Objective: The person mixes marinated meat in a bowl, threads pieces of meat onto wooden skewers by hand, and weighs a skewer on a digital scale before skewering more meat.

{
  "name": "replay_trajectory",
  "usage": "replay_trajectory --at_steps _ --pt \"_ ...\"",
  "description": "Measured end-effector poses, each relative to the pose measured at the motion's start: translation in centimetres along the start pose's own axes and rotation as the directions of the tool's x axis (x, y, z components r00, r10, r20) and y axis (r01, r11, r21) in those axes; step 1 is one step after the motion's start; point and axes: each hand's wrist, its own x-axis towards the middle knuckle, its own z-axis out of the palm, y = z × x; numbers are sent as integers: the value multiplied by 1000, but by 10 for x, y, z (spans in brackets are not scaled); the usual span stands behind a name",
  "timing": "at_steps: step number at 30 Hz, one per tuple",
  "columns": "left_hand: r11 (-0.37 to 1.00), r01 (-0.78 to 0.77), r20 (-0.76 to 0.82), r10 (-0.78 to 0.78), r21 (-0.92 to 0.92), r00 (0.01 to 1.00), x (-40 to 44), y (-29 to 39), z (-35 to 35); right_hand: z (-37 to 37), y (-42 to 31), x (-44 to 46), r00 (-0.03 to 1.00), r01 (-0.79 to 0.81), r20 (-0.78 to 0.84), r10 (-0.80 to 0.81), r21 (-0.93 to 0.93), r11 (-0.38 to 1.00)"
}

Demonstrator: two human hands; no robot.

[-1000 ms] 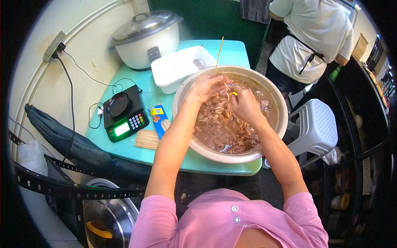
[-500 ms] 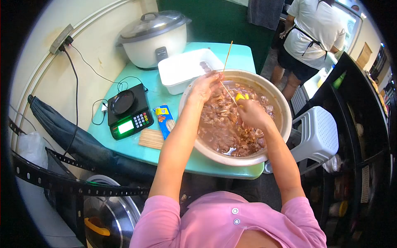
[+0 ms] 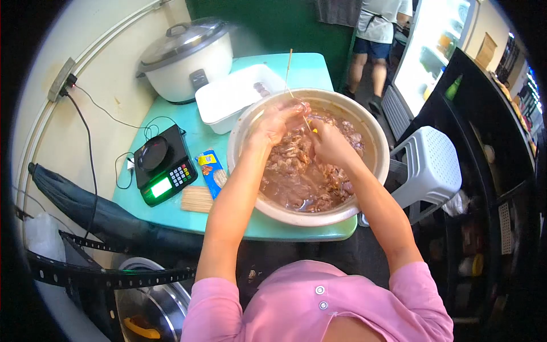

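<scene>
A thin bamboo skewer [image 3: 289, 73] slants up out of my two hands above a large round tub [image 3: 380, 145] of wet marinated meat [image 3: 288, 185]. My left hand [image 3: 276, 122] is closed, its fingertips pinched around the skewer's middle. Something pinkish, perhaps a bit of meat, shows at those fingertips. Lower on the stick, my right hand [image 3: 330, 143] is closed around its bottom end. A small yellow thing [image 3: 314, 130] peeks out by the right fingers; its kind is hidden.
Left of the tub lie loose skewers [image 3: 196, 199], a blue packet [image 3: 212, 171] and a digital scale [image 3: 165, 165]. Behind stand a white container [image 3: 213, 111] and a rice cooker [image 3: 188, 65]. Plastic stools [image 3: 436, 159] are at right. A person [image 3: 373, 43] stands beyond the table [image 3: 307, 64].
My hands have come closer together, the right one moving up toward the left along the skewer. The view has shifted, and the person in the background is farther away.
</scene>
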Motion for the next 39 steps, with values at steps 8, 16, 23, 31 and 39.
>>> replay_trajectory --at_steps 8,16,23,31,39 --pt "1000 -14 -24 15 25 1000 -2 2 0 -4 7 5 997 -45 -63 45 8 999" --pt "992 -35 138 18 121 990 -3 -5 9 -1 13 8 987 22 -161 -20 12 1000" --pt "994 -63 248 38 95 968 -6 -4 11 -8 -2 4 977 -50 -199 72 114 992" --pt "980 -122 232 83 159 969 -7 -1 9 -5 6 6 981 37 -194 -21 79 996" --pt "1000 5 108 -8 25 994 0 5 -16 -18 1 4 950 6 -312 9 47 999"
